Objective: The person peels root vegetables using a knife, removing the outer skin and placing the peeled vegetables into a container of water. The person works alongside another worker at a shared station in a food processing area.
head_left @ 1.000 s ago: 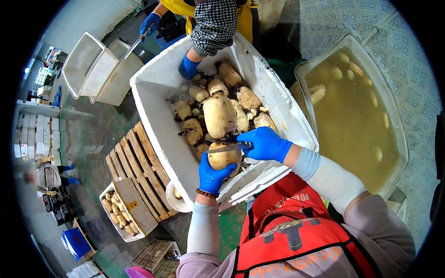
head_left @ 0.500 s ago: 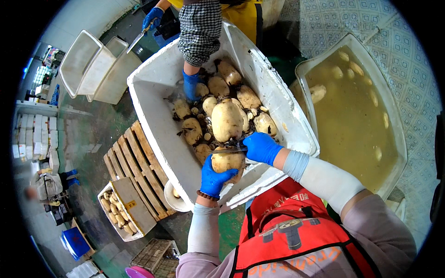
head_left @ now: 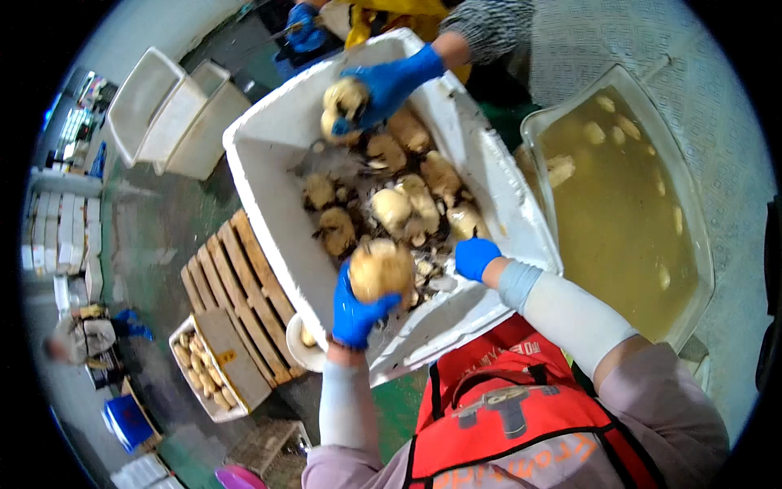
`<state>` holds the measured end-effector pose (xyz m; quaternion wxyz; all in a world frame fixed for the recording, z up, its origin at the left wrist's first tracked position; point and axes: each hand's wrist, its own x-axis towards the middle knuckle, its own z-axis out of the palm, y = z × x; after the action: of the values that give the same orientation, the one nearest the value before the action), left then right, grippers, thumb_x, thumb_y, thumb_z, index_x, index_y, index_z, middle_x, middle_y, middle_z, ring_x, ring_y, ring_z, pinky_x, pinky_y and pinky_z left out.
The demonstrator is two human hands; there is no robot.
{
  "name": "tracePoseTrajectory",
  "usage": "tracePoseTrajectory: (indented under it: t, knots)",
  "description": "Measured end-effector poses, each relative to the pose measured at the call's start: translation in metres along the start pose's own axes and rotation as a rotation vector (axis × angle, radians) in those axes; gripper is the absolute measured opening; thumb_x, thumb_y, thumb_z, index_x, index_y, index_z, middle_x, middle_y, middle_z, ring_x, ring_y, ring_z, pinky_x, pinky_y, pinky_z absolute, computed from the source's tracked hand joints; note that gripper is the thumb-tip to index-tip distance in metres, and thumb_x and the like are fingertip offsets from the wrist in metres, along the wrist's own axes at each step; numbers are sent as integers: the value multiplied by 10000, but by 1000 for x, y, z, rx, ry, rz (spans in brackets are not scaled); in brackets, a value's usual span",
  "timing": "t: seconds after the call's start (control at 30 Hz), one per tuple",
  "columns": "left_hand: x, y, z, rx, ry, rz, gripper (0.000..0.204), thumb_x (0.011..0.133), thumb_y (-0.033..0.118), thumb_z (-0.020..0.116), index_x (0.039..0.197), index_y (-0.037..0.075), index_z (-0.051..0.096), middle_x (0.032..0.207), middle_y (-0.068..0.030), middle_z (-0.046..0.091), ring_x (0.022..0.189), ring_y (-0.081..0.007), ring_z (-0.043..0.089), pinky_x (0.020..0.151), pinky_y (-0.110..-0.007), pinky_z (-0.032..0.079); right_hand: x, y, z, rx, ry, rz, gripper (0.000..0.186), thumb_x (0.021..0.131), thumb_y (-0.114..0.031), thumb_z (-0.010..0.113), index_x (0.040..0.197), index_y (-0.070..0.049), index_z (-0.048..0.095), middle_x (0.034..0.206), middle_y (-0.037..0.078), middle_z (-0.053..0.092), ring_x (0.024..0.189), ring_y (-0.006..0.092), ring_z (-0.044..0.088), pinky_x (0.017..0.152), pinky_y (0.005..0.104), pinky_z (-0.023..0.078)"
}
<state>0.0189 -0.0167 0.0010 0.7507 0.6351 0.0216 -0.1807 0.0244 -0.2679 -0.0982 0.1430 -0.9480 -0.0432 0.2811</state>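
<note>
A large white foam box (head_left: 273,232) stands in front of me, holding several pale lotus roots (head_left: 393,210) among dark scraps and trimmed bits. My left hand (head_left: 355,314), in a blue glove, is closed around a thick lotus root piece (head_left: 381,270) over the near left part of the box. My right hand (head_left: 476,259), also blue-gloved, is closed at the box's near right side; its knife's blade cannot be made out now. From the far side a co-worker's gloved hand (head_left: 387,85) grips another lotus root (head_left: 345,99) above the box.
At right is a tub (head_left: 700,269) of murky water with floating lotus pieces. Wooden pallets (head_left: 244,297), a box of lotus roots (head_left: 204,371) and a small white bowl (head_left: 305,350) lie left. Stacked pale bins (head_left: 175,118) stand at far left. Another person (head_left: 85,338) is farther off.
My left hand has moved slightly left and up with the lotus root. My right hand has drawn away rightward with the knife. The co-worker's hand has lifted a lotus root out.
</note>
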Motion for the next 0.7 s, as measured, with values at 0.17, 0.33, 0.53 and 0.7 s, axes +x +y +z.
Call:
tracePoseTrajectory:
  t: [0.17,0.33,0.53,0.7]
  knots:
    - [17,-3,-15,18,136,80,863,525,48,814,1256,32,354,1172,-128,497,1036,-273,541,873,-389,484,17,-48,-39,278,235,-218,244,812,-251,527,741,-58,658,712,144,633,642,291,613,629,361,491]
    - [20,-7,-8,-145,84,53,923,497,-39,801,1281,89,331,1203,-112,477,1076,-267,515,892,-387,475,-21,-89,-92,1257,243,-543,593,735,-292,719,1220,-38,489,1052,126,622,937,221,608,834,297,462]
    - [15,9,3,-14,101,106,892,505,-22,789,1268,61,336,1183,-112,485,1060,-255,520,883,-365,475,-53,-94,-123,632,541,-479,567,696,-172,714,1214,-74,505,993,126,616,910,265,595,768,350,470]
    - [12,20,16,435,278,317,819,522,67,803,1225,37,384,1128,-124,511,1011,-232,540,856,-338,476,-65,-93,-110,271,480,-283,234,709,-147,621,935,-97,583,694,165,591,650,349,591,549,430,471]
